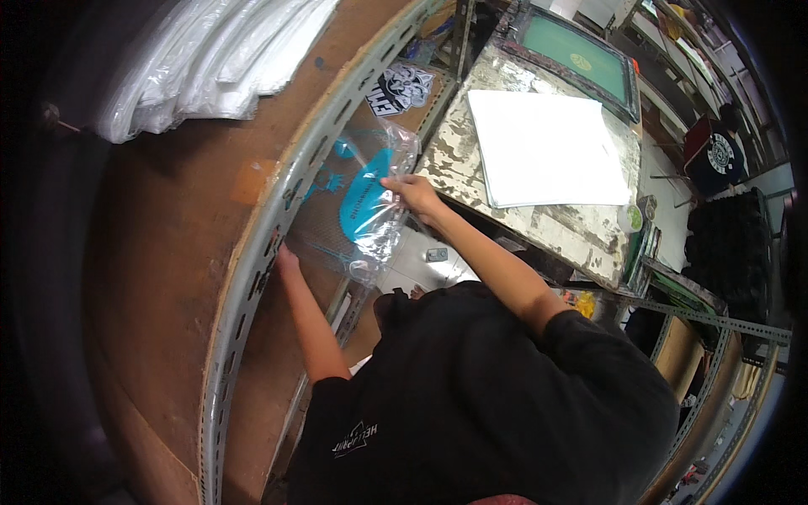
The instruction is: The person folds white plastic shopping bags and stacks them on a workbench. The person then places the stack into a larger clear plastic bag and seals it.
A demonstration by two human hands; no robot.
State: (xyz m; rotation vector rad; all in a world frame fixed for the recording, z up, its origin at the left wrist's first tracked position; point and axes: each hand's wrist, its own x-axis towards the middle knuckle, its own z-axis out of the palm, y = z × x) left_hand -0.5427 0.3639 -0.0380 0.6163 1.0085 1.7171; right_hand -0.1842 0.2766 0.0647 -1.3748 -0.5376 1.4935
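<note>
Head view: person in a black shirt is leaning over a slotted metal shelf rail (252, 269). Right hand (410, 192) is pinching the top edge of a clear plastic bag (374, 210) with a teal print showing through it, fingers closed on the film. The bag is hanging just right of the rail, below a black-and-white printed graphic (402, 88). Left hand (284, 257) is reaching down beside the rail, touching it; fingers are mostly hidden, so can't tell if it's gripping anything. Hands are apart. A stack of white sheets (543, 147) is lying on a worn, paint-flaked table (581, 231) to the right, with a green screen-print frame (576, 55) behind it. Bagged white items (202, 63) are sitting on the brown shelf board (143, 295).
</note>
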